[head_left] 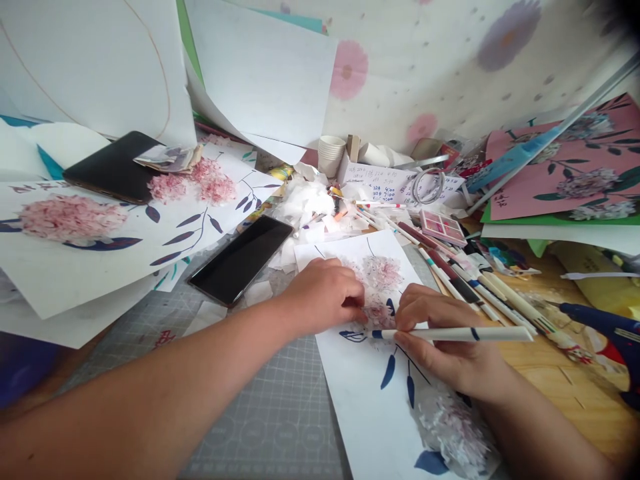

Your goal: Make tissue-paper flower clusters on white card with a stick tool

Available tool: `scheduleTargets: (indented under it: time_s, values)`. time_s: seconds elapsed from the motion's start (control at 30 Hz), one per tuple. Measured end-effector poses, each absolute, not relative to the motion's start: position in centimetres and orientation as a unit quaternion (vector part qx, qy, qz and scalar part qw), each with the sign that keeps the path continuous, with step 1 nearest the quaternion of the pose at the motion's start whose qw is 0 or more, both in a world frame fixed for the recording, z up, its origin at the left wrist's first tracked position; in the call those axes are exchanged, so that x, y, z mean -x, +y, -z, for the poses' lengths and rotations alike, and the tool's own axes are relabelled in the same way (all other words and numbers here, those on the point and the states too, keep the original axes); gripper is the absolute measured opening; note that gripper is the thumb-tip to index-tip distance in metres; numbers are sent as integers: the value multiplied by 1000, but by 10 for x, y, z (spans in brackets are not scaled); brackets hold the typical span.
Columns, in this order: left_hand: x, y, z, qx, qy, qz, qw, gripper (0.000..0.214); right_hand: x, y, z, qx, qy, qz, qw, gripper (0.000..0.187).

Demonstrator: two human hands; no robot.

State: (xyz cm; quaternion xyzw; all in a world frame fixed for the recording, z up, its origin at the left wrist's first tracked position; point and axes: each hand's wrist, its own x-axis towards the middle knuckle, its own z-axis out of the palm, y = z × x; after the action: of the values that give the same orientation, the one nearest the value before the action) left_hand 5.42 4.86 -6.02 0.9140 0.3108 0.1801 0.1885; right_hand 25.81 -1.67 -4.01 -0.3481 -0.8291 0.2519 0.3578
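My right hand (445, 340) grips a white marker pen (500, 335) with dark blue bands, held almost level. The pen's tip end is beside a partly filled dark blue leaf outline (353, 337) on a white sheet of paper (360, 393). My left hand (327, 297) rests on the same sheet, fingers curled at the edge of a pale pink paper flower (380, 313); what its fingertips hold, if anything, is hidden. Above is another pink-white flower (384, 272). A larger whitish ruffled flower (453, 427) and painted blue leaves (388, 372) lie lower on the sheet.
A grey cutting mat (270, 400) lies underneath. Left are a black phone (243, 259) and finished flower pictures (75, 220). Behind are paper scraps (307, 200) and paper cups (331, 155). Several pens (465, 280) and a blue glue gun (600, 320) lie right.
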Motion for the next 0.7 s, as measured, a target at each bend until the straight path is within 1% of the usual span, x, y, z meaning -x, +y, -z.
scheduleTargets:
  time_s: [0.13,0.27,0.43,0.63,0.7]
  values:
    - [-54,49,61,-912,314,-180,195,21,-252,-17,39,337,-828,-261,364,7]
    - [-54,49,62,-912,311,-182,199,21,-249,-17,39,330,-842,-256,341,8]
    - [-55,49,60,-910,315,-181,201,21,-253,-16,41,336,-830,-267,357,9]
    - [-54,49,60,-910,314,-178,203,20,-250,-16,40,329,-842,-261,337,7]
    - [-55,49,60,-911,314,-179,200,20,-251,-15,41,336,-838,-260,343,7]
